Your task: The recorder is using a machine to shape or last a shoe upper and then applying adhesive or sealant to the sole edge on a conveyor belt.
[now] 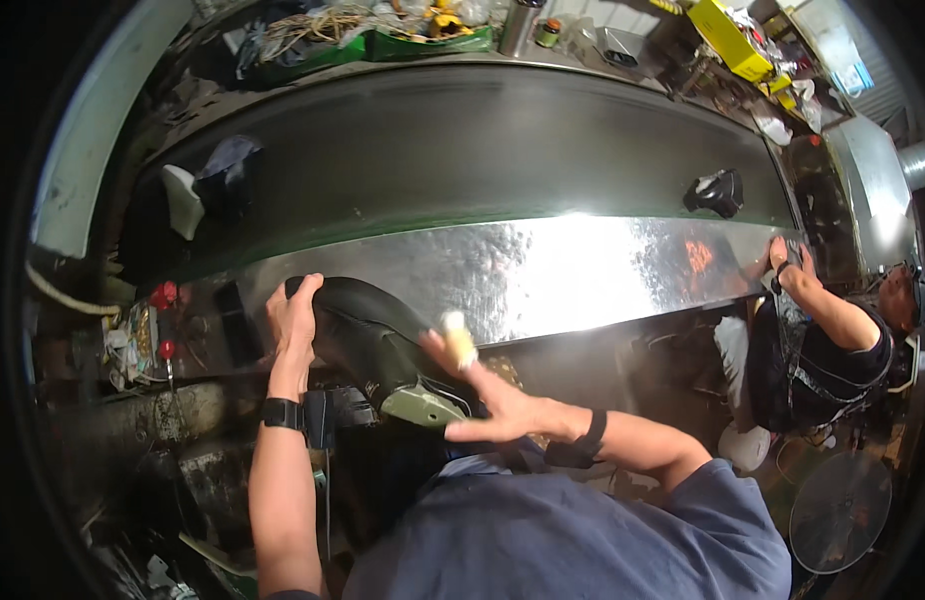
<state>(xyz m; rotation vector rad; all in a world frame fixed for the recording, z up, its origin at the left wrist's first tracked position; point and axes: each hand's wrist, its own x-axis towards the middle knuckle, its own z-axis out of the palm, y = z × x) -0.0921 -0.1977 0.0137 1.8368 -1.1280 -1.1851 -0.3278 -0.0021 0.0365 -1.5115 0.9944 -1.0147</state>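
Note:
My left hand is closed around the far left end of a long, curved black shoe upper, which seems to be stretched over a last. The pale green last end, with a small hole in it, points toward my body. Close to the right side of this end is my right hand, its thumb and fingers spread apart. Something yellow and white, possibly a finger wrap, shows at its fingertips, smeared by motion. Whether the right hand touches the shoe I cannot tell.
A shiny metal ledge runs along a wide dark belt. On the belt are a white-topped last and a dark shoe. A co-worker stands at right, hands over the ledge. Red-handled tools lie left.

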